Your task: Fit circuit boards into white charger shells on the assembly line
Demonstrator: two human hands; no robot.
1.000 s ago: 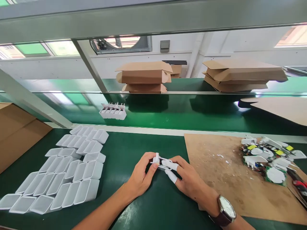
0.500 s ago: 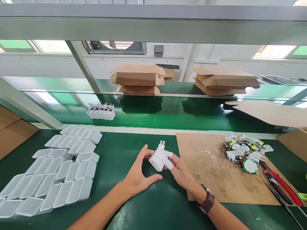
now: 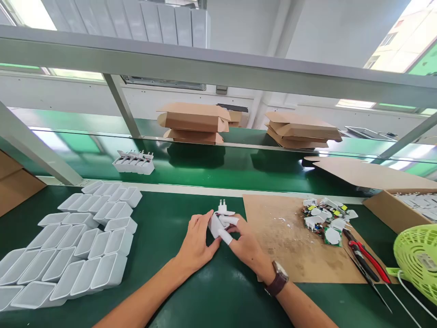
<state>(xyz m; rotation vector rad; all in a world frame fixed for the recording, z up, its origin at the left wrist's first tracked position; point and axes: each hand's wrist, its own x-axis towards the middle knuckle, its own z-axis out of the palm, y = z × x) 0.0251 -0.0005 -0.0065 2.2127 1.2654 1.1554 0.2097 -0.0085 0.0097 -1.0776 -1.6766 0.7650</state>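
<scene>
Both my hands hold one white plug charger (image 3: 218, 222) over the green bench, its two pins pointing up and away. My left hand (image 3: 197, 241) cups its left side. My right hand (image 3: 243, 243), with white finger cots on two fingers and a brown-strapped watch on the wrist, grips its right side. Left of my hands lie several rows of empty white charger shells (image 3: 85, 237). A pile of circuit boards and white plug caps (image 3: 324, 218) sits on a brown cardboard sheet (image 3: 290, 255) to the right.
Red-handled cutters (image 3: 367, 257) lie beside the pile. A green fan (image 3: 418, 259) stands at the right edge, behind it an open carton of white parts (image 3: 403, 205). A tray of chargers (image 3: 133, 162) rests on the conveyor belt. Flat cartons (image 3: 194, 120) sit on the far shelf.
My hands have gone from working an open plug part to holding a closed white charger with pins up. The head camera has tilted up and right, bringing the fan and carton into view.
</scene>
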